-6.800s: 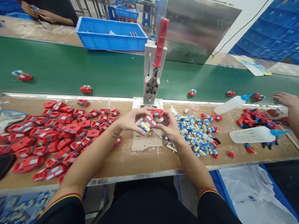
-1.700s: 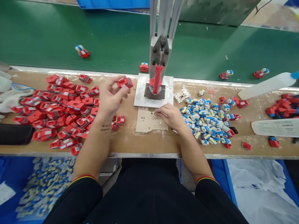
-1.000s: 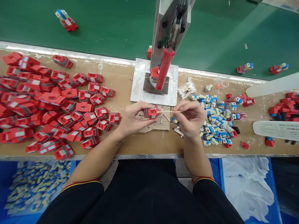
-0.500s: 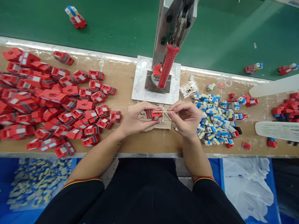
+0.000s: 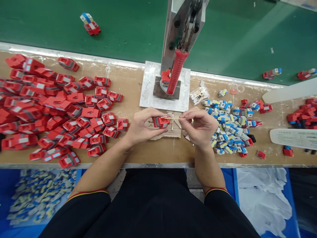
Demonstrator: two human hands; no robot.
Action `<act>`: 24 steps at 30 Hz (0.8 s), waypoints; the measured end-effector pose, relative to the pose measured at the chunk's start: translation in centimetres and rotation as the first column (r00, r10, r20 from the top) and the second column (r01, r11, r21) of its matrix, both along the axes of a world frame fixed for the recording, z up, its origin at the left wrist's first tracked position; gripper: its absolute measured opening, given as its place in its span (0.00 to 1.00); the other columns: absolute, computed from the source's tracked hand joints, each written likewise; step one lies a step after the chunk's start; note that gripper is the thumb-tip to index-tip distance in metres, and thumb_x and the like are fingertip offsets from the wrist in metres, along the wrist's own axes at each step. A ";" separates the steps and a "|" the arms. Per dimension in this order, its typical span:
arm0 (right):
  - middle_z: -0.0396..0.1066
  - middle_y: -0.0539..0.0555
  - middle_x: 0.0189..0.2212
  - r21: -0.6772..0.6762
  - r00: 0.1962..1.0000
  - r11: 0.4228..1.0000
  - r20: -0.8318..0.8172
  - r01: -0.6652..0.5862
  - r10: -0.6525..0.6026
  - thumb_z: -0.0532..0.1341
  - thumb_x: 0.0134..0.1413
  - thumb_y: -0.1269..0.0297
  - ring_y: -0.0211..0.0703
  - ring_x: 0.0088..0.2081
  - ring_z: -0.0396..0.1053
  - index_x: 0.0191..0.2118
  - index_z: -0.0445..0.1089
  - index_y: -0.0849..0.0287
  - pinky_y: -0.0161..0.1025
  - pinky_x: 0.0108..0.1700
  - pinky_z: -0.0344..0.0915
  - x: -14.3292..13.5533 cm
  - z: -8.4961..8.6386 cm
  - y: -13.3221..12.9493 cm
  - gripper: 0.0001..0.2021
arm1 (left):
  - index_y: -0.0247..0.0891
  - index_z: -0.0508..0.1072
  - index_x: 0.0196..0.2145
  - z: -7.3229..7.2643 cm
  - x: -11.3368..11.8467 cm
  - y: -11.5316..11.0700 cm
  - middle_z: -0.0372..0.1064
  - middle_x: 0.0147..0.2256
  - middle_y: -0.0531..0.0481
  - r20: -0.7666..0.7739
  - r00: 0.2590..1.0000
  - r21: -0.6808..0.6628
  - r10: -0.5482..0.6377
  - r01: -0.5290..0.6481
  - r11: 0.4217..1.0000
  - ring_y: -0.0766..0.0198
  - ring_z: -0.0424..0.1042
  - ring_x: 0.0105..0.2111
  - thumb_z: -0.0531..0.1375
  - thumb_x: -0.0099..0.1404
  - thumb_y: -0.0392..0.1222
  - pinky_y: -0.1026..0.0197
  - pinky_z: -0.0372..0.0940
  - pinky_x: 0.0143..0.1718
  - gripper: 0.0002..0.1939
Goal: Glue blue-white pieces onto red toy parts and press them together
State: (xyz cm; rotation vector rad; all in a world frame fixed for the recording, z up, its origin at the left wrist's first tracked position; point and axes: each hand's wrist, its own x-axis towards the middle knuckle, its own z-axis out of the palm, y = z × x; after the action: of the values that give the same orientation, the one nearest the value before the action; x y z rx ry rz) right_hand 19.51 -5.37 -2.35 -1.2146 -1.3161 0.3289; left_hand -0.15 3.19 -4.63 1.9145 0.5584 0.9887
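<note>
Between the thumb and fingers of my left hand is a red plastic toy vehicle part, its hollow side turned towards me. My right hand pinches a thin cotton swab stick, whose left end touches the red part. Under both hands lies a piece of cardboard with more sticks and a small round dish, partly covered by the hands. Just beyond stands a hand press with a red lever handle on a metal base plate. Another red part sits under the press.
Left is a large heap of red parts. To the right are a pile of blue-white-yellow parts and a bag of cotton swabs. A green belt behind carries several joined pieces. Blue bins stand below the table edge.
My right hand has shifted slightly right, and the red part in my left hand has moved slightly left and tilted. The joined piece at the upper left of the belt appears further right.
</note>
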 end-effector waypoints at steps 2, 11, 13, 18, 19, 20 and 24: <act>0.78 0.48 0.27 0.016 1.000 1.000 0.011 -0.007 0.007 0.71 0.60 0.65 0.42 0.29 0.75 0.34 0.74 0.50 0.41 0.28 0.69 0.1 0.1 0.0 0.06 | 0.40 0.82 0.43 0.1 -0.1 0.1 0.82 0.38 0.47 -0.009 1.000 0.020 0.008 -0.008 1.000 0.60 0.80 0.36 0.76 0.60 0.49 0.57 0.75 0.41 0.17; 0.76 0.48 0.26 0.001 0.999 1.000 -0.031 0.018 -0.018 0.71 0.59 0.60 0.41 0.28 0.73 0.31 0.73 0.51 0.41 0.29 0.69 1.0 0.5 -0.2 0.08 | 0.41 0.82 0.43 0.1 -0.3 0.5 0.81 0.38 0.48 -0.012 1.000 0.100 0.022 -0.020 0.995 0.61 0.79 0.37 0.74 0.63 0.50 0.59 0.74 0.41 0.15; 0.77 0.48 0.26 -0.013 1.000 1.000 -0.027 0.004 -0.004 0.71 0.58 0.63 0.40 0.28 0.73 0.31 0.73 0.52 0.39 0.29 0.68 1.8 0.7 -0.3 0.07 | 0.41 0.81 0.44 0.1 -0.4 0.7 0.81 0.39 0.48 -0.014 1.000 0.113 0.024 -0.022 0.993 0.61 0.79 0.37 0.74 0.63 0.49 0.59 0.74 0.41 0.15; 0.79 0.48 0.27 -0.244 0.958 0.967 0.253 -0.069 0.132 0.68 0.59 0.70 0.36 0.25 0.68 0.31 0.75 0.54 0.37 0.29 0.65 2.9 0.4 0.1 0.06 | 0.40 0.81 0.45 0.2 -0.6 1.1 0.82 0.41 0.47 -0.040 0.999 0.123 0.027 -0.022 0.992 0.60 0.81 0.40 0.74 0.64 0.45 0.59 0.75 0.43 0.14; 0.79 0.48 0.28 -0.278 0.943 0.957 0.290 -0.081 0.163 0.67 0.59 0.70 0.36 0.25 0.68 0.31 0.75 0.54 0.37 0.31 0.65 2.8 0.1 0.3 0.06 | 0.40 0.80 0.45 0.2 -0.6 1.2 0.82 0.41 0.47 -0.035 0.999 0.129 0.029 -0.024 0.991 0.60 0.81 0.40 0.73 0.64 0.44 0.59 0.76 0.44 0.13; 0.79 0.49 0.28 -0.308 0.931 0.947 0.311 -0.092 0.192 0.66 0.60 0.70 0.37 0.26 0.68 0.32 0.75 0.55 0.37 0.32 0.65 2.7 -0.2 0.5 0.05 | 0.40 0.80 0.45 0.2 -0.6 1.2 0.82 0.42 0.46 -0.030 0.999 0.136 0.034 -0.029 0.990 0.60 0.81 0.41 0.73 0.64 0.43 0.59 0.76 0.44 0.13; 0.78 0.49 0.28 -0.378 0.910 0.919 0.336 -0.108 0.245 0.65 0.60 0.70 0.38 0.28 0.69 0.32 0.75 0.55 0.37 0.35 0.66 2.3 -1.4 1.0 0.05 | 0.40 0.80 0.45 0.2 -0.5 1.1 0.82 0.43 0.46 -0.019 0.998 0.167 0.051 -0.047 0.985 0.60 0.82 0.42 0.72 0.65 0.41 0.58 0.76 0.47 0.12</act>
State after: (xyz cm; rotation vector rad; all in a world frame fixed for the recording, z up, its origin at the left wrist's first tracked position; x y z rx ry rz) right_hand 21.84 -4.33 -3.75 -1.5137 -1.7652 0.4979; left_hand -0.65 4.32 -4.39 2.0706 0.5541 1.0745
